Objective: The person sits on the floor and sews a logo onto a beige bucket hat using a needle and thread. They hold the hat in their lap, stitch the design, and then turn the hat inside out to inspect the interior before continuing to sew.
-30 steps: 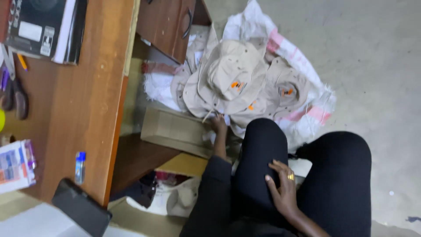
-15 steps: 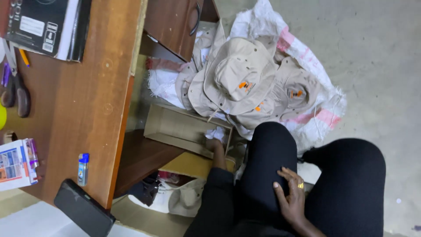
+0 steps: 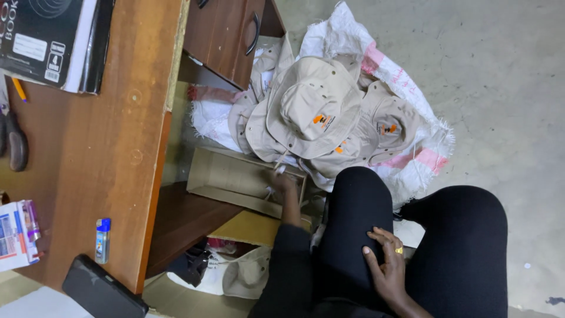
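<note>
My left hand (image 3: pixel 281 181) reaches down over the open edge of a shallow cardboard box (image 3: pixel 226 175) under the desk. Its fingers are pinched on a small white piece, too small to identify. Just beyond it lies a pile of several beige bucket hats (image 3: pixel 312 109) with orange emblems, resting on a white woven sack (image 3: pixel 421 97). A thin cord hangs from the nearest hat toward my fingers. My right hand (image 3: pixel 385 266), with a ring on one finger, lies flat on my black-clad thigh and holds nothing.
A wooden desk (image 3: pixel 112 147) fills the left side, with a drawer unit (image 3: pixel 226 35) at its end. A dark book (image 3: pixel 47 35), scissors (image 3: pixel 15 141), a blue lighter (image 3: pixel 103 238) and a black phone (image 3: pixel 103 291) lie on the desk. Another beige hat (image 3: pixel 250 274) lies under it, on the concrete floor.
My left hand has drawn back a little from the hat pile to the box edge. My right hand has stayed on the thigh.
</note>
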